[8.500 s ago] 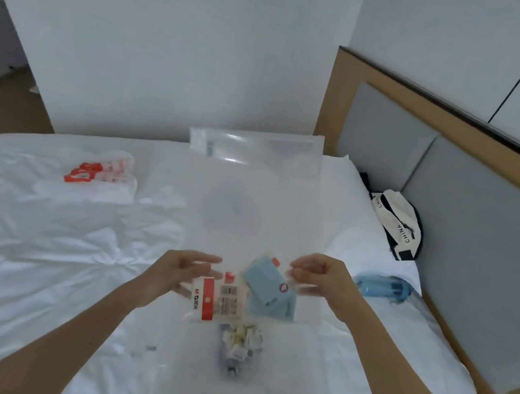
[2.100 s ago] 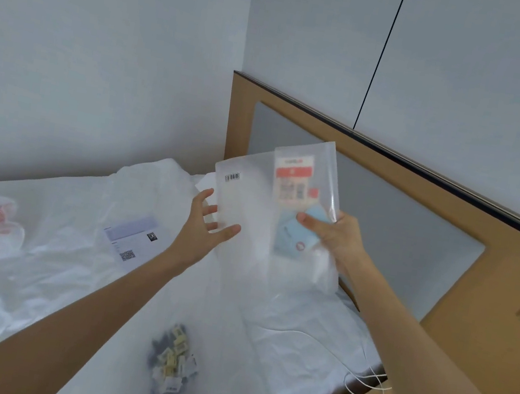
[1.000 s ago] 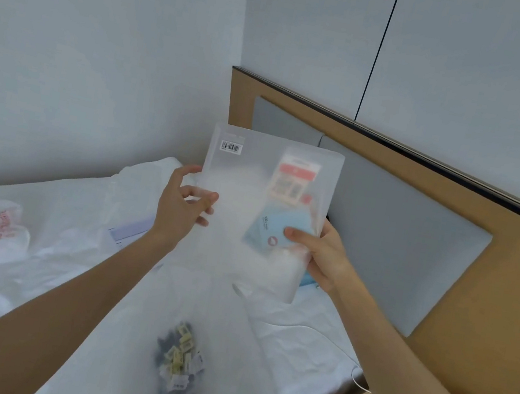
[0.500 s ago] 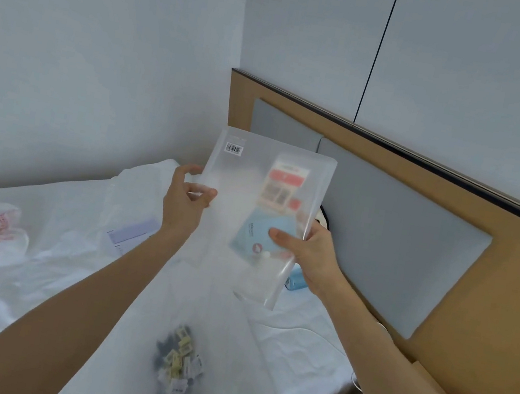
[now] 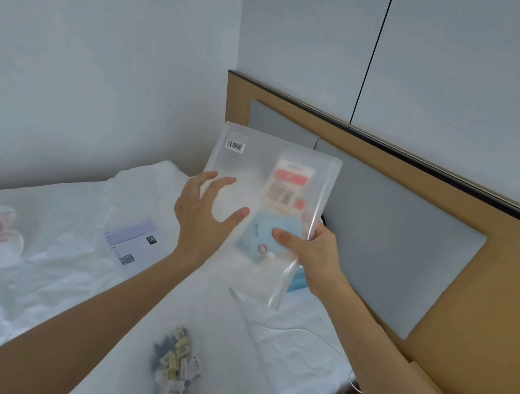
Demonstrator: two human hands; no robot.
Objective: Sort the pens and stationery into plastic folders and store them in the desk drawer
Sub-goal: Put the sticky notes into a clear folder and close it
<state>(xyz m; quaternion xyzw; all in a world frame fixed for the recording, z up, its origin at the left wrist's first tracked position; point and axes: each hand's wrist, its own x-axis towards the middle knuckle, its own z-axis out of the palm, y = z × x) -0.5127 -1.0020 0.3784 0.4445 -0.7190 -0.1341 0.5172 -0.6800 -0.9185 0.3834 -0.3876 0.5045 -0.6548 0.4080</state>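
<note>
Frosted clear plastic folder (image 5: pixel 265 177) held upright above the white bed (image 5: pixel 31 279).
Right hand (image 5: pixel 307 256) pinches its lower right edge; left hand (image 5: pixel 203 218), fingers spread, lies flat against its face.

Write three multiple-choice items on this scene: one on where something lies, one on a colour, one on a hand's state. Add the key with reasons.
1. Where does the bundle of binder clips lie?
A. On the white bed sheet, near the camera
B. Inside the held folder
C. On the headboard

2. What colour is the lower packet seen through the translucent plastic folder?
A. Green
B. Light blue
C. Black

3. What is the left hand doing?
A. Gripping a pen
B. Clenched in a fist
C. Spread open against the folder

Key: 1 A, the clips rest on the sheet below both arms. 2 B, the packet by the right hand shows pale blue. 3 C, its fingers are straight and splayed, while the right hand pinches the folder's edge.
</note>
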